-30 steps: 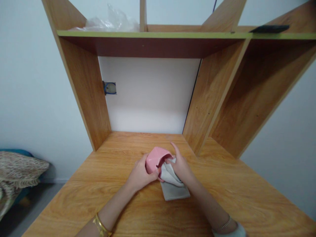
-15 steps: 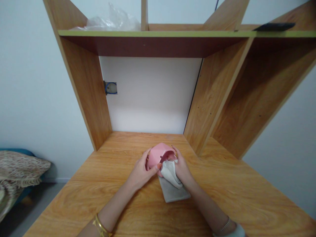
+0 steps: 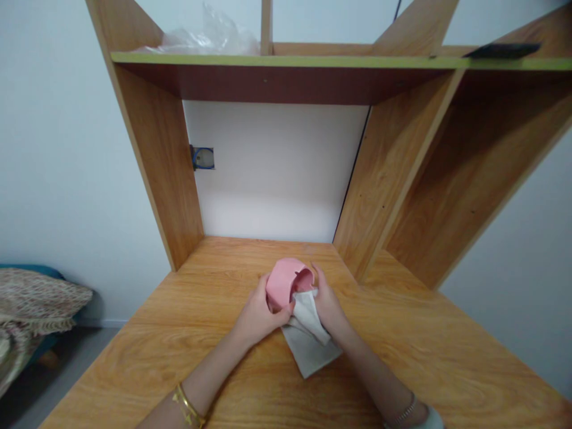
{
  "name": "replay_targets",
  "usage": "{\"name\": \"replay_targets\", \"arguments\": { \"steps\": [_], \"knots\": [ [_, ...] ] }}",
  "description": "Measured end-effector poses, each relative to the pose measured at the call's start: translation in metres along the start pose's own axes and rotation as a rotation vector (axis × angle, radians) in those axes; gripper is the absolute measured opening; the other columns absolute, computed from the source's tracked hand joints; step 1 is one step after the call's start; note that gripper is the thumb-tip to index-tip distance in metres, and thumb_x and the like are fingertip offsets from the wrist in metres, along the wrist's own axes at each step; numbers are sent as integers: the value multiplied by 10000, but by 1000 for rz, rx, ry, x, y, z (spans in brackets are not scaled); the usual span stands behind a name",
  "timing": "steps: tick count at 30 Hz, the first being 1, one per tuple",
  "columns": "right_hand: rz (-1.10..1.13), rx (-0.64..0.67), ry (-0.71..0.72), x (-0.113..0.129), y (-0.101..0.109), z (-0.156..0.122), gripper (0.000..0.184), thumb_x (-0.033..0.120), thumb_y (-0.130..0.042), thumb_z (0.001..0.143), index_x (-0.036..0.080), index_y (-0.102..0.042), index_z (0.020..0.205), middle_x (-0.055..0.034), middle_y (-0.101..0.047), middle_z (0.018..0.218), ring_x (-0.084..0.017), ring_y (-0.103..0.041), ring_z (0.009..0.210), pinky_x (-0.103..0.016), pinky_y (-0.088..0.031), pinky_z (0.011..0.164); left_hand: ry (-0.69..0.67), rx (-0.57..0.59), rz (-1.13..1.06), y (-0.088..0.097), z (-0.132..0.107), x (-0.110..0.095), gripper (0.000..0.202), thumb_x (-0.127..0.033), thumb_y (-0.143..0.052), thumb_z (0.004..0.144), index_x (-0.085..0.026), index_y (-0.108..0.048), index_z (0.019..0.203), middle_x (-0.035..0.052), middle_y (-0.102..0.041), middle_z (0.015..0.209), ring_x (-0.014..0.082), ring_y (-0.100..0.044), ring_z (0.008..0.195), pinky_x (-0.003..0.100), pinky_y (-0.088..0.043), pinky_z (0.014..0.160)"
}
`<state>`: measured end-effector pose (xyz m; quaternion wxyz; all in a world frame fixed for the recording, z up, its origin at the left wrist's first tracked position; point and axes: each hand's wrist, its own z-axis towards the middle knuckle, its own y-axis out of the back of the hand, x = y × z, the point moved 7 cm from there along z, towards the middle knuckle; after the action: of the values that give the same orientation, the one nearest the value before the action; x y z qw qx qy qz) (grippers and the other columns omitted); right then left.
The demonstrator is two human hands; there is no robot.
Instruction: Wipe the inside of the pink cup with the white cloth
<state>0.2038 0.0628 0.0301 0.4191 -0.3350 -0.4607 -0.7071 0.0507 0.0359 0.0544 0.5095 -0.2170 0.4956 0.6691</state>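
A hollow pink faceted vessel [image 3: 281, 281], with notches in its rim, is tipped so that its opening faces right toward my right hand. My left hand [image 3: 263, 313] is closed around its left and lower side, thumb near the rim. With my right hand [image 3: 328, 307] I grip a pale grey cloth [image 3: 308, 313] at the opening. Part of the cloth is bunched against the rim, and the rest hangs down over the desk as a flat corner. The right fingertips are partly hidden behind the cloth and the vessel.
The wooden desktop [image 3: 214, 286] runs under both hands, with upright side panels [image 3: 156, 161] and a shelf [image 3: 277, 60] above. On the shelf lie a clear plastic bag [image 3: 210, 39] and a dark flat object [image 3: 503, 50]. A wall socket opening [image 3: 204, 158] shows at the back left.
The pink vessel has turned a little in my left hand and shifted slightly left. The cloth's hanging corner has swung lower. The whole view has moved slightly.
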Motion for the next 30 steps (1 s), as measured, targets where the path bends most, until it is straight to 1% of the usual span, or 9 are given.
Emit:
{"name": "replay_targets", "arguments": {
  "steps": [3,8,11,13,17,20,24,27,30],
  "knots": [
    [-165,18,-74,2,11,0,773,273,-562,656,147,-187,1319,59,-558,534,-157,-546,486,-246,-407,483,-22,-5,28,2,1,0,527,-280,-613,656,-138,-415,1124,81,-580,985,207,-557,860,298,-446,746],
    [-299,28,35,21,20,1,712,283,-522,700,182,-198,1326,68,-508,515,-147,-517,482,-229,-370,495,-21,21,93,0,-1,0,608,-275,-594,651,-151,-377,1206,88,-572,1067,229,-551,924,332,-427,817],
    [-280,97,56,20,14,0,692,249,-501,712,183,-192,1328,45,-552,574,-150,-536,526,-240,-394,544,-30,16,118,2,-2,-3,618,-297,-575,656,-152,-377,1223,96,-558,1105,242,-539,963,342,-412,844],
    [-250,143,53,15,9,-1,651,219,-491,710,187,-240,1309,20,-591,650,-159,-560,601,-260,-416,607,-46,26,128,4,-2,-5,620,-288,-571,645,-154,-386,1222,96,-547,1131,246,-530,985,343,-402,857],
    [-206,190,47,3,0,-2,569,154,-480,684,183,-363,1240,-64,-613,943,-188,-570,827,-315,-414,761,-53,64,170,4,-2,-5,615,-270,-569,627,-158,-407,1210,96,-541,1147,256,-526,992,352,-393,867],
    [-133,152,43,0,0,-2,557,152,-459,695,186,-362,1242,-87,-557,1109,-201,-525,983,-342,-380,847,-59,73,167,3,-2,-4,580,-296,-544,673,-157,-398,1217,99,-545,1134,253,-528,986,353,-396,861],
    [69,27,-7,-3,6,1,530,174,-486,670,181,-413,1195,-82,-526,1160,-211,-481,1055,-372,-322,921,-100,57,77,5,-1,-3,622,-348,-516,749,-168,-262,1288,111,-479,1199,240,-500,1027,348,-393,861],
    [148,-45,-39,-8,9,3,511,180,-489,645,153,-440,1153,-99,-550,1109,-221,-518,982,-395,-343,896,-108,21,10,6,-1,-3,725,-370,-543,750,-178,-144,1324,119,-455,1207,243,-481,1050,355,-394,857],
    [217,-68,-36,-10,8,6,435,213,-488,649,151,-476,1080,-92,-592,1018,-211,-562,869,-375,-411,810,-70,26,-13,2,-1,0,767,-391,-575,729,-201,-131,1325,111,-455,1203,247,-504,1011,367,-412,829]
  ]
}}
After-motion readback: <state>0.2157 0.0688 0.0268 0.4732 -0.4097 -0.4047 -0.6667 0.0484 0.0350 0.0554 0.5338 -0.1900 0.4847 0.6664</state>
